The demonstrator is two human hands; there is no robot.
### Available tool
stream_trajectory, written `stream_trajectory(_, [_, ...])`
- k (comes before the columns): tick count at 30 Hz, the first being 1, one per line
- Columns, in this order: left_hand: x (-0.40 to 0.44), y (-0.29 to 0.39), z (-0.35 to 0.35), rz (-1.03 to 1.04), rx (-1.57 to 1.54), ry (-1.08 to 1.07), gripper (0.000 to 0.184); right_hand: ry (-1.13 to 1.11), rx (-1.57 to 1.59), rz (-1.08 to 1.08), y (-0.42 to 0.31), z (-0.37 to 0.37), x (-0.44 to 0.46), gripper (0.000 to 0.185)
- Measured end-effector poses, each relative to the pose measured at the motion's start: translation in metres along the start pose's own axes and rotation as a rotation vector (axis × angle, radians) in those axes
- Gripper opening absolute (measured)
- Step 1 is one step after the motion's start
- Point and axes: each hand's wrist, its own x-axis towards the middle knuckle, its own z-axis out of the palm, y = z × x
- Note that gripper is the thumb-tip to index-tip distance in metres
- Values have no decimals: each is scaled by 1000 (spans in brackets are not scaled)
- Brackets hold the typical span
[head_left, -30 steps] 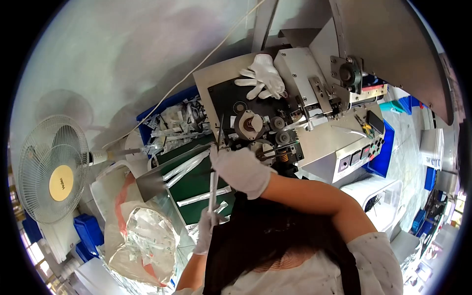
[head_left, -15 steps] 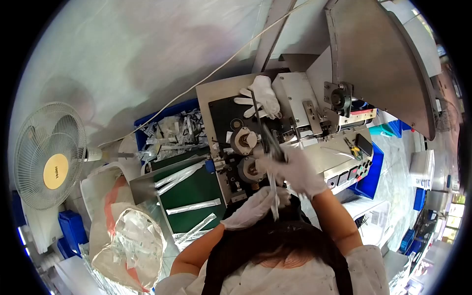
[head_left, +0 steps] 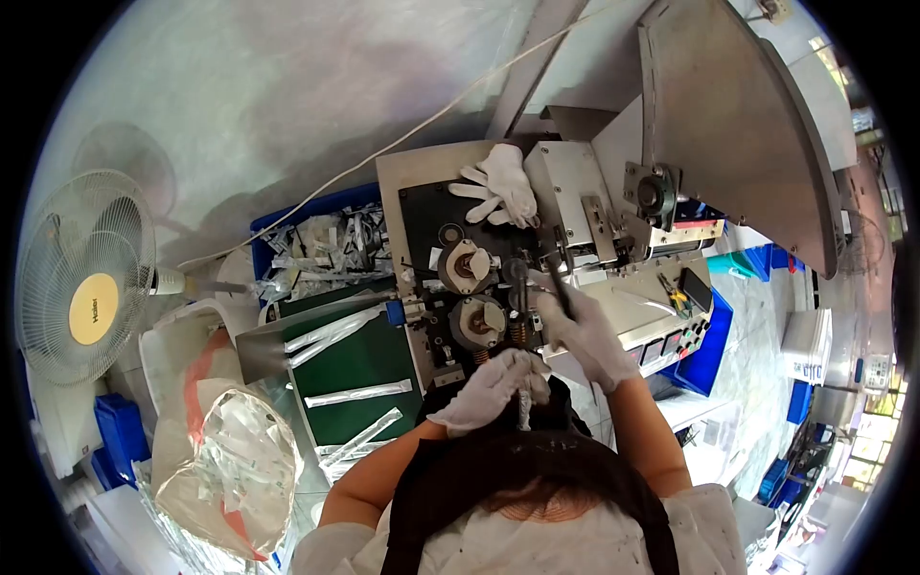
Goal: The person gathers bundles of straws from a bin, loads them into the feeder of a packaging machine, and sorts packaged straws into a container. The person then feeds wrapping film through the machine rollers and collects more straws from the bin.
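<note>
My left hand, in a white glove, is closed around a narrow silvery strip in front of my apron. The strip's lower end hangs below the fingers. My right hand, also gloved, is closed on a long dark tool at the machine's front edge. Part of the tool is hidden by the hand, and its kind is unclear. Just beyond both hands is the metal machine with two round rollers. A spare white glove lies on its black plate.
On the left, silvery packets lie on a green conveyor belt. Behind it stands a blue bin of scraps. A fan and an open sack are farther left. Pliers and a phone rest by the control buttons.
My right hand has shifted slightly right, and the dark tool, earlier reaching up across the machine, has swung away from the strip. My left hand stays near my apron, with less strip visible.
</note>
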Motion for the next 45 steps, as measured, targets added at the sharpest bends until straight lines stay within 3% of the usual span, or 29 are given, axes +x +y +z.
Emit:
stream_trajectory(1, [0, 0, 2, -41, 110, -78, 40, -28, 166, -23, -10, 7, 9, 38])
stream_trajectory(2, [-3, 2, 3, -81, 223, -137, 48, -32, -165, -254, 1, 11, 21, 38])
stream_trajectory(3, [-9, 2, 5, -12, 239, -165, 54, -76, -157, -284, 5, 8, 27, 38])
stream_trajectory(5, [-18, 12, 3, 24, 230, -71, 43, -103, 286, -114, 5, 2, 43, 33])
stream_trajectory(7, [-26, 18, -1, 70, 119, 32, 42, -73, 388, -92, -14, 12, 49, 30])
stream_trajectory(9, [-45, 48, 3, 109, 114, 123, 42, 122, 280, -189, -64, 20, 43, 31])
stream_trajectory(10, [-54, 58, 2, 120, 233, 217, 40, 251, 270, -172, -81, 27, 44, 31])
stream_trajectory(11, [-69, 60, -4, 227, 421, 273, 31, 413, 76, -340, -78, 25, 57, 31])
stream_trajectory(13, [-100, 38, -30, 415, 823, 494, 20, 624, 53, -475, -86, 8, 70, 33])
stream_trajectory(15, [-149, 46, -45, -55, 1404, 865, 37, 567, 328, -448, -129, -21, 58, 36])
stream_trajectory(18, [-240, 39, -100, 38, 1390, 1552, 44, 463, 365, -488, -129, -43, 46, 42])
stream_trajectory(19, [-267, 40, -116, -118, 1455, 1698, 53, 445, 288, -539, -136, -34, 36, 41])
stream_trajectory(21, [-307, 39, -119, -686, 1717, 1753, 88, 316, 307, -576, -141, -31, 27, 42])
stream_trajectory(22, [-311, 57, -106, -1170, 1482, 1711, 98, 202, 465, -565, -144, -29, 22, 40])
stream_trajectory(24, [-336, 61, -114, -392, 1604, 1723, 79, 448, 556, -363, -147, -30, 17, 35])
stream_trajectory(26, [-295, 75, -110, 221, 1115, 1877, 57, 351, 473, -292, -154, -38, 3, 30])
stream_trajectory(27, [-261, 68, -122, 444, 997, 1663, 44, 299, 433, -275, -156, -41, -1, 28])
stream_trajectory(29, [-153, 85, -59, 630, 661, 1194, 23, 171, 291, -354, -142, -32, 3, 28])
stream_trajectory(30, [-111, 87, -31, 524, 671, 870, 26, 115, 186, -422, -132, -24, 5, 29])
stream_trajectory(31, [-77, 87, -8, 413, 875, 544, 39, 64, 88, -494, -122, -17, 6, 29])
stream_trajectory(32, [-49, 74, 23, 408, 973, 424, 42, 64, 84, -560, -112, -10, 7, 30])
stream_trajectory(33, [-38, 62, 26, 409, 990, 387, 42, 64, 80, -626, -102, -4, 9, 31])
stream_trajectory(34, [-26, 42, 20, 316, 894, 257, 38, 157, -253, -740, -82, 0, 10, 34])
stream_trajectory(36, [1, -5, 4, 120, 681, 9, 34, 26, 563, -66, -62, 5, 2, 36])
stream_trajectory(38, [6, -21, 13, 10, 573, -143, 35, -54, 467, -22, -34, -5, -10, 41])
stream_trajectory(40, [-6, -22, 23, -204, 241, -257, 36, -185, 480, 58, -13, -18, -29, 40])
stream_trajectory(42, [-5, -12, 30, -235, 284, -328, 39, -167, 228, -155, 8, -29, -41, 38])
stream_trajectory(45, [1, -15, 35, -372, 273, -369, 40, -331, 325, -28, 1, -50, -54, 35])
